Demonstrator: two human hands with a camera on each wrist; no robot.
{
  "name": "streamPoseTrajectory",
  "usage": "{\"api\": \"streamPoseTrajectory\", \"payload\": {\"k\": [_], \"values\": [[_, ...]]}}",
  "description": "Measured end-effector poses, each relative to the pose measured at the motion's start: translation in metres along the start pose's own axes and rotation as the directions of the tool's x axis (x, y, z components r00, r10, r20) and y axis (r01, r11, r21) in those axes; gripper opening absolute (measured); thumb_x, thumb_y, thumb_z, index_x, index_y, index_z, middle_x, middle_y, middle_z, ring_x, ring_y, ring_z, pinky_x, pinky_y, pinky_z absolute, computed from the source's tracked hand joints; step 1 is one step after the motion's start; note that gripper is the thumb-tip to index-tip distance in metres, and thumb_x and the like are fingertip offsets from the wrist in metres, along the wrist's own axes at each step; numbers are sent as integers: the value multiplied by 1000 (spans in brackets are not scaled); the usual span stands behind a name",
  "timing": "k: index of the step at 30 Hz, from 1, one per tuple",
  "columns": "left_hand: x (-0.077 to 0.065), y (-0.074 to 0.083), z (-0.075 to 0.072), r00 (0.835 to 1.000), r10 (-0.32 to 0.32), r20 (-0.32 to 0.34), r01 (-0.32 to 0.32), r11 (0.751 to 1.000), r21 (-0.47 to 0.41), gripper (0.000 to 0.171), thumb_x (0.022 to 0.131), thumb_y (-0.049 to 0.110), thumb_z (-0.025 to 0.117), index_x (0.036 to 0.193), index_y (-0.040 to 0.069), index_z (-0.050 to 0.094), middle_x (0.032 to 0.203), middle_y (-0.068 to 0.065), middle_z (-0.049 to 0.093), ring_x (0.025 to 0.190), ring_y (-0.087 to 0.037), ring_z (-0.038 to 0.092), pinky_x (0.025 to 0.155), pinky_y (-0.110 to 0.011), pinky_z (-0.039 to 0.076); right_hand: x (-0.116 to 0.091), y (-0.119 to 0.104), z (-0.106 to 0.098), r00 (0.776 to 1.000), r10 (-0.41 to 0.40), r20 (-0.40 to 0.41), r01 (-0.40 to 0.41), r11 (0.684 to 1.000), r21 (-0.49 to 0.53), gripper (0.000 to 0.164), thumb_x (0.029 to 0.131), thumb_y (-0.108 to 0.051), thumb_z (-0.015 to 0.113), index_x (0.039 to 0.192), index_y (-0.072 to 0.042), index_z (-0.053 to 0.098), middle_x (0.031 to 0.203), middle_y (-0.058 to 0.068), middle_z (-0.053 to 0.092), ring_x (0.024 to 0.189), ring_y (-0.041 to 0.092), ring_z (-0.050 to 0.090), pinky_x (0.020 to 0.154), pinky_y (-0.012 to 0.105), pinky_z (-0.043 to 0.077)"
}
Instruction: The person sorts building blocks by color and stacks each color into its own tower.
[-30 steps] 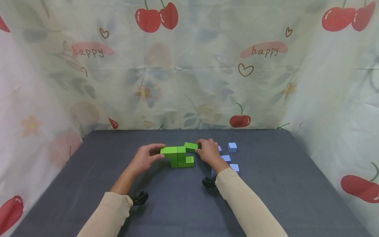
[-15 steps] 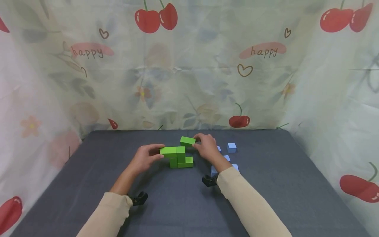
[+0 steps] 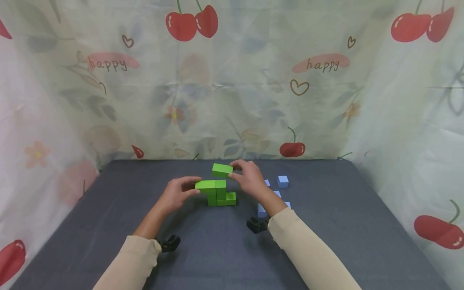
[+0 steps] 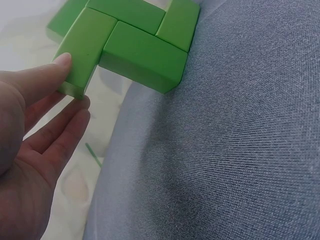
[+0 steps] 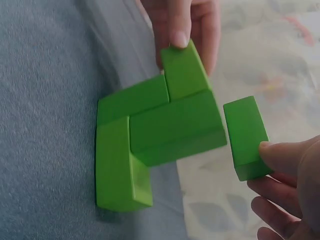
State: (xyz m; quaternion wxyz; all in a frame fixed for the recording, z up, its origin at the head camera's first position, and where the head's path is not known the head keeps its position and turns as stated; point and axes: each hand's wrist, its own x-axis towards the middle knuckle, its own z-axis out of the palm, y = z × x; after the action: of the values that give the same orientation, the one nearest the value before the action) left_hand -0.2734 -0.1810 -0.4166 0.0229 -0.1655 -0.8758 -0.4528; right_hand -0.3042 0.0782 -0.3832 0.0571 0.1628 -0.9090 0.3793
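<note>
Tabletop [image 3: 355, 221], green blocks [image 3: 206, 187], forearm [image 3: 308, 249] part-hiding blue blocks [image 3: 282, 182]

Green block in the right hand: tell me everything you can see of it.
The green block is a plain, oblong piece with smooth faces and crisp edges; whether it is wood or plastic, I can't tell. The right hand pinches one end between thumb and fingers, leaving the other end free. It is held in the air above the green stack, with a gap between them, its long edges slightly tilted in the head view.
</note>
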Motion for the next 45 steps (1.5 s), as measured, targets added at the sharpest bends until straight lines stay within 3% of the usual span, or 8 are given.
{"api": "streamPoseTrajectory", "payload": {"k": [14,45], "values": [[1,0,0,1000,-12,10,12,1000,-5,44,90,11,70,133,5,59,124,-15,63,112,-30,62,88,-42,51,-12,-14,-2,994,-40,106,39,999,6,35,93,-21,68,127,-11,63,120,6,63,115,26,53,92,45,45],[1,1,1,1000,-4,6,4,1000,-4,43,90,13,71,132,6,60,125,-15,63,110,-29,62,87,-41,52,-17,-16,2,991,-46,126,45,999,7,38,94,-25,67,130,-13,62,120,5,62,113,24,54,89,45,46]]}}
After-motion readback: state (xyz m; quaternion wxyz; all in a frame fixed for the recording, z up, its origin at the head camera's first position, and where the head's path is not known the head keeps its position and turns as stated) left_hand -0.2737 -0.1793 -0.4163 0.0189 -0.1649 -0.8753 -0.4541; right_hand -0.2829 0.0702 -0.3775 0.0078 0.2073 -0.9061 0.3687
